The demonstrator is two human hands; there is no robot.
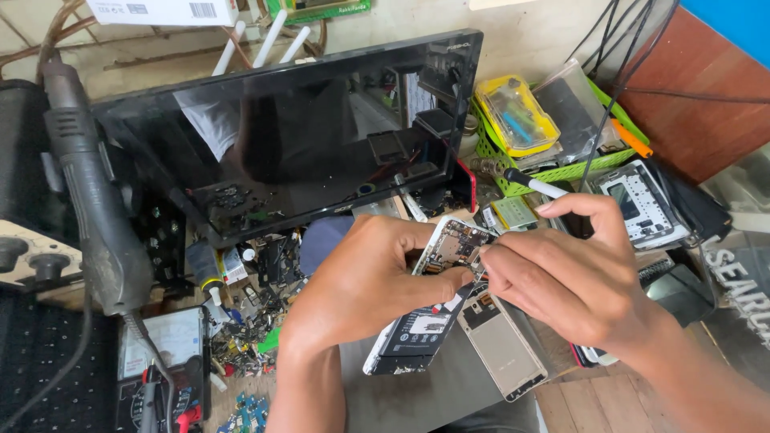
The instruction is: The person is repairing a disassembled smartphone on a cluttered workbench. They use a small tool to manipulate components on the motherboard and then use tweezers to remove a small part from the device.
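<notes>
Cluttered with loose electronic parts, the desk (593, 401) carries the work. An opened white smartphone with its circuit board exposed (437, 289) is held tilted above the desk, gripped at its upper edge by the closed left hand (369, 277). A white-handled screwdriver (533, 186) is pinched in the right hand (561, 277), whose fingers touch the board. A detached white back cover (501, 345) lies just beside. Behind, a black monitor (289, 128) and a green plastic basket (553, 164) are seen.
</notes>
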